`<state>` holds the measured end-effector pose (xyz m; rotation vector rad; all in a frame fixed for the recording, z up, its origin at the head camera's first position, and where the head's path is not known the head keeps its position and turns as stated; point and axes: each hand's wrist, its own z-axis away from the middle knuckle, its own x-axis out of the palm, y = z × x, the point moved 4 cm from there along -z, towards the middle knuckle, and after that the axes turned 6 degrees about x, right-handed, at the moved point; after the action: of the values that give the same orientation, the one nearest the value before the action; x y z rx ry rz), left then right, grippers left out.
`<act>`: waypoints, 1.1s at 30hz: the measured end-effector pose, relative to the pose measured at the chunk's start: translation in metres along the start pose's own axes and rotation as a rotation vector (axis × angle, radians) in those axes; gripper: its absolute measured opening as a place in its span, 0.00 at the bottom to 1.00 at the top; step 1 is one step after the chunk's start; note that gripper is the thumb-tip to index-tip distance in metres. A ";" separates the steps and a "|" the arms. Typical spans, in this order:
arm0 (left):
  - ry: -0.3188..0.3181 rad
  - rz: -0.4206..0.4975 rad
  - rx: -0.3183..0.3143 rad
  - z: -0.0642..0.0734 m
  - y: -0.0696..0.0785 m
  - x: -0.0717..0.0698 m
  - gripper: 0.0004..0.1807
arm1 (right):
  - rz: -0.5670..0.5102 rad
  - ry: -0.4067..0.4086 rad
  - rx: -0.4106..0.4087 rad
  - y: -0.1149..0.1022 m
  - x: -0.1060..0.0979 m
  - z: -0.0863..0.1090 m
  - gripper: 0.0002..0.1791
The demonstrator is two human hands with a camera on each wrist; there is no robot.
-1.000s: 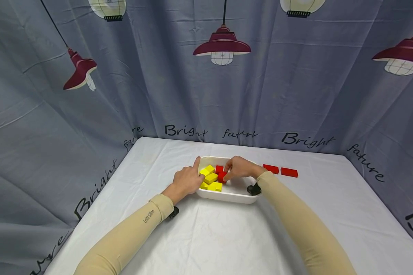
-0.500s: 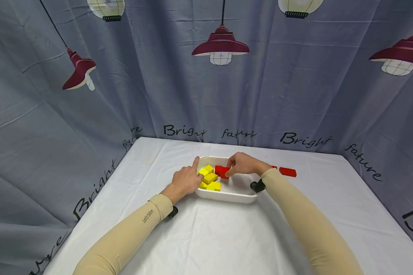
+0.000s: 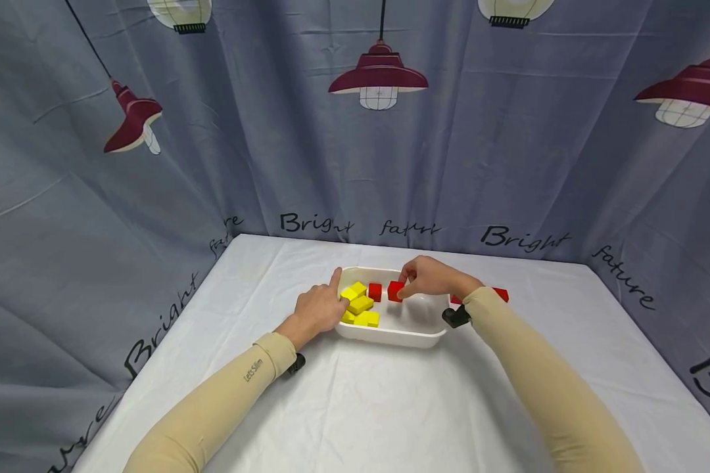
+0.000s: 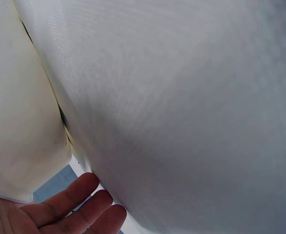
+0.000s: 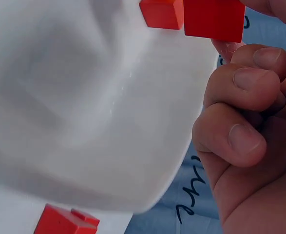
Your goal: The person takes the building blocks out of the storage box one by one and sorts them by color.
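Observation:
In the head view my right hand (image 3: 432, 276) pinches a red block (image 3: 395, 292) between thumb and fingers, raised over the white plastic tray (image 3: 390, 339). The right wrist view shows the same block (image 5: 214, 19) at the top, the other fingers curled below it. Another red block (image 3: 375, 292) lies in the tray, beside several yellow blocks (image 3: 361, 304) grouped at the left end. My left hand (image 3: 317, 309) holds the tray's left end, thumb over the rim and index finger along it. Its other fingers (image 4: 69, 195) show by the tray's outer wall in the left wrist view.
More red blocks (image 3: 500, 293) lie on the white-covered table (image 3: 355, 407) right of the tray, partly hidden behind the right forearm. A grey printed curtain (image 3: 307, 157) hangs behind the table. A dark wrist device (image 3: 456, 317) overlaps the tray's right end.
My right hand has moved right and slightly back, carrying the red block away from the other red one, so a gap now shows between them. The left hand keeps its place.

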<state>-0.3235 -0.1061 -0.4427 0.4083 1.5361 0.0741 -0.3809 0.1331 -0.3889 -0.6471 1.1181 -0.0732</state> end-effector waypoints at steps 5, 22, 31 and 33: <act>-0.003 0.003 -0.008 0.001 0.000 0.000 0.42 | -0.016 0.013 0.001 0.005 -0.006 0.009 0.12; 0.001 0.005 -0.003 0.001 0.000 -0.001 0.42 | -0.085 0.069 0.067 0.036 -0.028 0.043 0.15; 0.000 0.006 -0.004 0.002 0.000 0.000 0.42 | -0.055 0.119 0.057 0.057 -0.042 0.060 0.19; 0.002 0.005 -0.002 0.002 0.000 0.000 0.42 | -0.054 0.131 0.063 0.059 -0.044 0.065 0.20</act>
<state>-0.3218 -0.1064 -0.4424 0.4106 1.5373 0.0796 -0.3605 0.2269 -0.3660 -0.6234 1.2199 -0.1990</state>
